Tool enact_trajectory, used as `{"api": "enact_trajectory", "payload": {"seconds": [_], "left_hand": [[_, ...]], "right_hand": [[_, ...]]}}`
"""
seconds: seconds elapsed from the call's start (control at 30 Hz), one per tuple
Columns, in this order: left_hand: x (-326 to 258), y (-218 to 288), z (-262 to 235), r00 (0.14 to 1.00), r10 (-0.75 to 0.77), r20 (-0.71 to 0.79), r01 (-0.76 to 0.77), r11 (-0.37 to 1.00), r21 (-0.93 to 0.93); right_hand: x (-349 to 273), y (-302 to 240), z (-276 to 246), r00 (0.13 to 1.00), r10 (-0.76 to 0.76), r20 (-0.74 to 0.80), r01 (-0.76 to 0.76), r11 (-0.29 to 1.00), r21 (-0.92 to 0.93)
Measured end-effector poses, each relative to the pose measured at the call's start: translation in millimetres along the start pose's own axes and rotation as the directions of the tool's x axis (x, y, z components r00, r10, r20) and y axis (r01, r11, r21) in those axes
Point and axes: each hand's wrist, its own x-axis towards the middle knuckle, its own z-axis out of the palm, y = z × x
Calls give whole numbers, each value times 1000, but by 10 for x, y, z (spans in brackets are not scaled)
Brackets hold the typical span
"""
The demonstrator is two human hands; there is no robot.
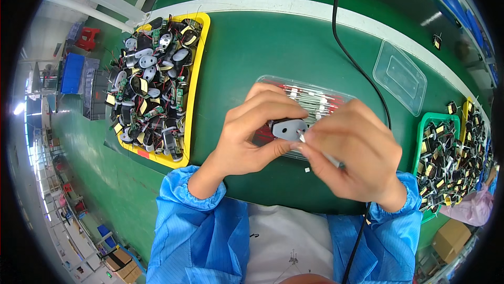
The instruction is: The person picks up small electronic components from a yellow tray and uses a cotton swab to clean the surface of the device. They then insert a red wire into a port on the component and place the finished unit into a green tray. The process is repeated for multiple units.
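Note:
Closed around a small grey-and-black plastic housing [287, 128] with dark round holes, my left hand [244, 134] holds it over the middle of the table. At the housing's right end, my right hand [359, 150] pinches a small white piece [302, 137]; its exact kind is too small to tell, and the fingers partly cover it. Behind and beneath both hands lies a clear plastic box [273, 79] of red and white wires [315, 100] with white ends. A tiny white bit [307, 169] rests on the table below the housing.
To the left, a yellow tray [198, 69] is heaped with similar housings, green circuit boards and wires. A green basket [420, 137] at the right holds more parts. A clear lid [401, 76] lies at the back right. A black cable [356, 62] crosses the green table.

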Motion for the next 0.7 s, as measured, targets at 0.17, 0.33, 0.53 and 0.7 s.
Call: {"api": "enact_trajectory", "payload": {"seconds": [0.17, 0.33, 0.53, 0.7], "left_hand": [[-9, 7, -13, 999, -46, 5, 46, 998, -30], [-50, 83, 14, 991, -127, -38, 124, 989, -84], [-108, 72, 45, 963, -270, 18, 265, 928, -262], [-140, -13, 7, 993, -114, 26, 117, 962, -245]], "right_hand": [[45, 64, -32, 967, 252, 27, -252, 952, 173], [60, 75, -30, 956, 292, 38, -295, 947, 131], [10, 113, -23, 948, 302, 103, -316, 933, 173], [5, 140, 9, 971, 209, 118, -233, 937, 262]]}}
